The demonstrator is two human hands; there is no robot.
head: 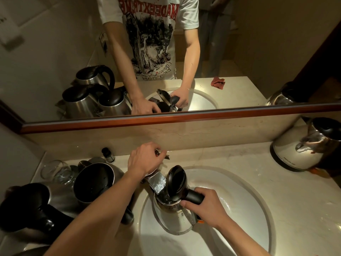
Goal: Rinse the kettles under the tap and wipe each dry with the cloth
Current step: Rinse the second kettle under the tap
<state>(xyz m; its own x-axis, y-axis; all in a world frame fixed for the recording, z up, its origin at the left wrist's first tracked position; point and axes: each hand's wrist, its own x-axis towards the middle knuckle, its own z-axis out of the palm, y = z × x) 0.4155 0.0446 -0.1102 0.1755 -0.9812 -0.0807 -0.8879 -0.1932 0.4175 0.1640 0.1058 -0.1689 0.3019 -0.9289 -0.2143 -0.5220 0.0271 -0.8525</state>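
A steel kettle (pixel 172 218) with its black lid (pixel 176 183) flipped up stands in the white sink (pixel 245 209), its mouth under the square tap spout (pixel 156 182). My right hand (pixel 204 207) grips the kettle's black handle. My left hand (pixel 145 159) grips the tap lever at the back of the basin. Two more steel kettles (pixel 92 183) (pixel 35 206) sit on the counter to the left. Another steel kettle (pixel 302 145) stands at the far right. A red cloth (pixel 218 82) shows only in the mirror.
A glass tumbler (pixel 57 171) and a small dark bottle (pixel 108 155) stand left of the tap. A wood-framed mirror (pixel 166 118) runs along the wall above a marble backsplash. Marble counter (pixel 230 156) surrounds the sink.
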